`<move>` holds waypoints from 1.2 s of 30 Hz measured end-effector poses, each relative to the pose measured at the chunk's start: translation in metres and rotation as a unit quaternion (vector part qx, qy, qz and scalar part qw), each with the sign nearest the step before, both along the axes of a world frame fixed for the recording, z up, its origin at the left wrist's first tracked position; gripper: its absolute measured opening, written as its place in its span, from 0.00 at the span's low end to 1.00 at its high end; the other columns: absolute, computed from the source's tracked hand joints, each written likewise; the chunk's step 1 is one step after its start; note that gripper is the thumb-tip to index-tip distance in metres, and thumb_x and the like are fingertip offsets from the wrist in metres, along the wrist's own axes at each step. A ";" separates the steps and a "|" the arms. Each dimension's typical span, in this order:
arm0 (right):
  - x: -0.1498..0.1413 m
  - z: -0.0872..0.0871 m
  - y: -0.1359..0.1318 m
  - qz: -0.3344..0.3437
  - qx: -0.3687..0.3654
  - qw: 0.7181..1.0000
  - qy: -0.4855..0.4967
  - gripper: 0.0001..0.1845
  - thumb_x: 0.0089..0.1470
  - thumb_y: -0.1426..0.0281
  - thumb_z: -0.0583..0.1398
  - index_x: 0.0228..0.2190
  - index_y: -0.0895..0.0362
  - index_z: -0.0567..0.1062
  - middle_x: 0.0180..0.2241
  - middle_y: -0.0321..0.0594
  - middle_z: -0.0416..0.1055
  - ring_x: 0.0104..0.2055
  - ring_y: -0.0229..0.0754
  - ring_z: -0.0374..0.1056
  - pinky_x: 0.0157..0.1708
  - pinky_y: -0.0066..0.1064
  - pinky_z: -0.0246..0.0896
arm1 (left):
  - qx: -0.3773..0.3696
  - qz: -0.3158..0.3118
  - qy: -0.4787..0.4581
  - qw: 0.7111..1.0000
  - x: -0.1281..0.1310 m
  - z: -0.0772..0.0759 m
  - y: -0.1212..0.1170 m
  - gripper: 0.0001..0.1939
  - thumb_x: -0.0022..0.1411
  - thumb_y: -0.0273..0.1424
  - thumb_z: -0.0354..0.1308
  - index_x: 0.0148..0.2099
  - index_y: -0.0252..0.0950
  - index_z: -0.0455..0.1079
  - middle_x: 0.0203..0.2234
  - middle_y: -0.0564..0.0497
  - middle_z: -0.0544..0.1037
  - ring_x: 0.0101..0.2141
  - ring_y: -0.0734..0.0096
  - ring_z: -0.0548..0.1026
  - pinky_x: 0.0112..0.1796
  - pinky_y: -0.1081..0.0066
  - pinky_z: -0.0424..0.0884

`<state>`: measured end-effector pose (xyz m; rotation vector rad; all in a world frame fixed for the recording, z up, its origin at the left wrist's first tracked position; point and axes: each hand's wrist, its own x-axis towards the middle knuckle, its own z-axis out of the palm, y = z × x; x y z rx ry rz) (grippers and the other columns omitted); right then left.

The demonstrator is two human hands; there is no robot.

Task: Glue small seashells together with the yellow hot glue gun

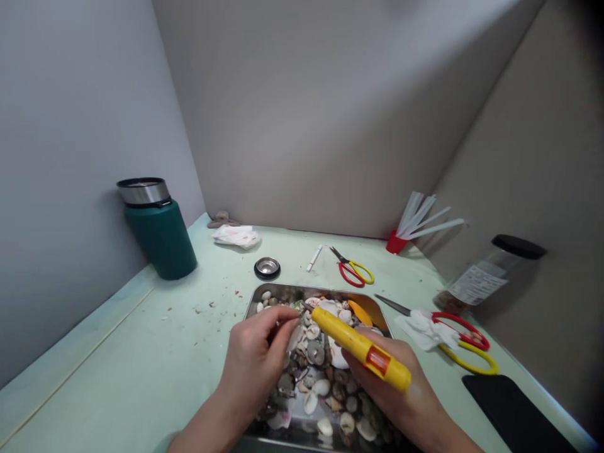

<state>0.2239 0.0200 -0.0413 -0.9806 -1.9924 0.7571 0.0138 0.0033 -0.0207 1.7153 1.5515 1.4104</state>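
Note:
My right hand (pixel 389 358) is wrapped round a yellow hot glue pen (pixel 346 333) with an orange window. Its metal tip points up and left, close to the fingertips of my left hand (pixel 262 349). Thumb and forefinger of the left hand are pinched together on something small that I cannot make out. Both hands are above a metal tray (pixel 306 443) holding many seashells (pixel 321 387), pale, brown and grey. An orange piece (pixel 361 313) lies at the tray's far right. My hands hide parts of the tray's sides.
Behind the tray are a round lid (pixel 267 268), a marker (pixel 314 258) and small scissors (pixel 353 267). Large scissors (pixel 465 330) with white tissue (pixel 425 331), a jar (pixel 491 277) and a black flat object (pixel 516 409) are right. A green bottle (pixel 160 239) stands left; a red cup (pixel 396 242) holds glue sticks.

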 end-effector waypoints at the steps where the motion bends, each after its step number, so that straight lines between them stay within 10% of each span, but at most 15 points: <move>1: 0.000 0.000 0.000 0.000 -0.003 1.000 -0.006 0.07 0.54 0.70 0.55 0.25 0.57 0.69 0.22 0.34 0.66 0.23 0.37 0.60 0.23 0.27 0.55 | 0.024 -0.002 0.024 0.999 0.000 0.000 -0.001 0.06 0.56 0.29 0.59 0.35 0.42 0.78 0.28 0.51 0.81 0.28 0.66 0.76 0.31 0.72 0.68; 13: -0.004 0.007 -0.002 0.010 0.019 1.000 -0.007 0.07 0.54 0.69 0.56 0.26 0.57 0.71 0.22 0.34 0.70 0.23 0.36 0.64 0.24 0.25 0.57 | 0.071 0.033 0.118 0.990 -0.001 -0.006 -0.005 0.08 0.58 0.28 0.57 0.39 0.40 0.76 0.32 0.48 0.82 0.31 0.65 0.77 0.34 0.70 0.67; 22: -0.003 0.007 -0.003 0.014 0.034 0.999 -0.010 0.08 0.53 0.68 0.55 0.29 0.58 0.74 0.25 0.37 0.73 0.25 0.38 0.68 0.25 0.26 0.60 | -0.193 -0.001 -0.205 0.960 0.001 0.003 0.005 0.09 0.53 0.36 0.61 0.32 0.35 0.74 0.21 0.54 0.74 0.17 0.76 0.66 0.15 0.77 0.64; 36: -0.001 0.009 -0.003 0.033 0.127 0.991 -0.001 0.09 0.51 0.67 0.57 0.32 0.58 0.74 0.29 0.41 0.76 0.29 0.43 0.72 0.26 0.28 0.62 | -0.235 -0.065 -0.321 0.915 -0.007 -0.007 0.010 0.09 0.53 0.35 0.63 0.34 0.34 0.73 0.18 0.56 0.72 0.13 0.84 0.63 0.13 0.83 0.58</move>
